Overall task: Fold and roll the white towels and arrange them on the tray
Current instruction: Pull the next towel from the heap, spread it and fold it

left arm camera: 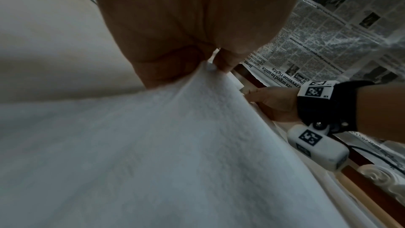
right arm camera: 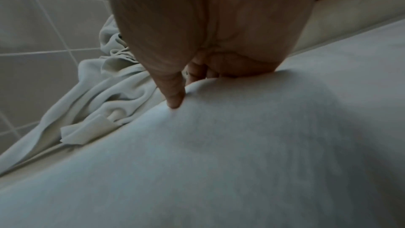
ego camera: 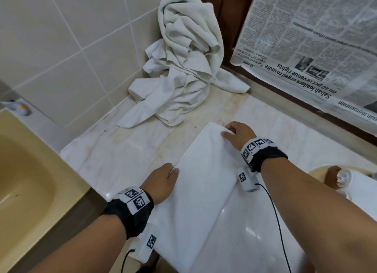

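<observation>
Nearest me, a folded towel lies flat on the bench, running from its front edge toward the wall. My left hand pinches the towel's left edge, fingers curled onto the cloth. Farther along, my right hand grips the far corner, thumb on top and fingers tucked under, as far as the dim wrist view shows. At the right, a rolled towel lies on what may be the tray; I cannot tell. Beyond, a crumpled pile of towels sits in the tiled corner, beside a newspaper.
</observation>
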`<state>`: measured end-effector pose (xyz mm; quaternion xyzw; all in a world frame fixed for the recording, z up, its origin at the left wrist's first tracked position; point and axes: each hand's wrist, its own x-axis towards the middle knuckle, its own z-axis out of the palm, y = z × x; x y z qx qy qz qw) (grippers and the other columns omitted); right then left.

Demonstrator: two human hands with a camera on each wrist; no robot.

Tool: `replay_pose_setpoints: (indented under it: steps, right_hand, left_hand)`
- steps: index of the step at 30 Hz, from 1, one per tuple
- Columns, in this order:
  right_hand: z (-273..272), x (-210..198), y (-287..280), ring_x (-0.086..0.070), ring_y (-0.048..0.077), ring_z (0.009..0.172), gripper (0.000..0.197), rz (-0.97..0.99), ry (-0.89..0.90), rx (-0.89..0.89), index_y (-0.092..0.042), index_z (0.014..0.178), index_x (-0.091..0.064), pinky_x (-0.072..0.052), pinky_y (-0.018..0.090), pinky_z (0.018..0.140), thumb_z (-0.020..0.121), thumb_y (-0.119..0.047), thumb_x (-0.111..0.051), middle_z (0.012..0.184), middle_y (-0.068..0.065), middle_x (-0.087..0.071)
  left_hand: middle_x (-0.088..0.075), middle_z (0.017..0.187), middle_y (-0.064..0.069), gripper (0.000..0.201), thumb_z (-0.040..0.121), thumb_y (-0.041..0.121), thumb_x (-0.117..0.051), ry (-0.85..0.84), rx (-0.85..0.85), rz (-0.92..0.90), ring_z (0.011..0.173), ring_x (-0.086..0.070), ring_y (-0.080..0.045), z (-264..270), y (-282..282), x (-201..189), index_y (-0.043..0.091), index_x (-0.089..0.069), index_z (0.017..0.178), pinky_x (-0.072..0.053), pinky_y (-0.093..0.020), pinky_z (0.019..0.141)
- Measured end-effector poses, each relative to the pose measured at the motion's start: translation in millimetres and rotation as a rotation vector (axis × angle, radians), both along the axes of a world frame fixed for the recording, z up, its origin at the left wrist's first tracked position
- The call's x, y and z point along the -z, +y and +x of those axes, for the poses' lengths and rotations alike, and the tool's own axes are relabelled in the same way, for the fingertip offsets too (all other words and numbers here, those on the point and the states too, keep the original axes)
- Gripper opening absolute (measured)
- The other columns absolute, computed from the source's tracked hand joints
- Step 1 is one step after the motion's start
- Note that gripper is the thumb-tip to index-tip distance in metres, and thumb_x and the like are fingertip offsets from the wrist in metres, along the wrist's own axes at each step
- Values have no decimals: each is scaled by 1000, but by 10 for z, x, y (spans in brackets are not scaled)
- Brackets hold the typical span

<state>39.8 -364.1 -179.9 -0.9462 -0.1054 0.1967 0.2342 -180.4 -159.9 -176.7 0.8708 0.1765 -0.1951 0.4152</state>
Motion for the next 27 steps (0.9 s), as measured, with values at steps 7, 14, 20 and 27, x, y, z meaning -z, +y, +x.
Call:
replay_pose_setpoints:
  steps: [7,14,20,27]
  right_hand:
    - [54,-3,63,-52,24,85,16,-38,-3,66,-13,101,-58,-38,28,73,98,-28,-55,93,3,-58]
    - [-35,-78,122,-59,24,92,9,11,-18,33,-23,104,-59,-43,29,76,98,-28,-57,109,6,-63]
    - [-692,-333,194,-36,30,128,53,-203,-202,-116,-22,143,-43,-42,41,101,94,-34,-61,142,9,-34]
    - [-1270,-241,269,-14,34,150,88,-461,148,-243,-22,158,-9,-28,43,119,93,-51,-60,163,13,1]
  left_hand:
    - [-48,78,-3,31,105,33,-32,-1,-69,68,70,-44,-19,65,10,19,11,-40,85,-34,-33,64]
    - [-44,75,-2,30,104,30,-34,-16,-60,63,66,-41,-18,58,9,19,12,-37,81,-32,-32,59]
    - [-44,74,0,30,104,31,-35,-26,-35,76,65,-42,-16,79,24,36,13,-36,80,-31,-31,59]
    - [-57,93,3,39,86,43,-69,69,70,32,78,-54,-12,-91,161,-57,16,-47,102,-39,-26,62]
